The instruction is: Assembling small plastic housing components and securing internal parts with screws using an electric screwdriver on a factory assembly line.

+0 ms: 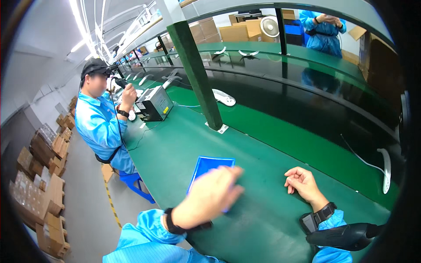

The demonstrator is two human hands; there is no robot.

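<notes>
My left hand (215, 193) is over a blue plastic bin (215, 163) on the green worktable (258, 234) and hides much of it. Motion smears its fingers, so I cannot tell whether they grip anything. Farther right, my right hand (302, 182) rests at the tabletop with its fingers curled in. Nothing shows between them. A black device is strapped on each wrist. Close to my right forearm is a smooth black rounded object (346, 236) whose kind I cannot make out.
A green post (195, 74) rises from the table's far side. Beyond it runs a dark conveyor belt (307, 94) with white curved parts, one (386, 171) at right. At left, a person in blue (101, 118) works beside a black-and-silver box (154, 104). Another person (324, 33) stands across.
</notes>
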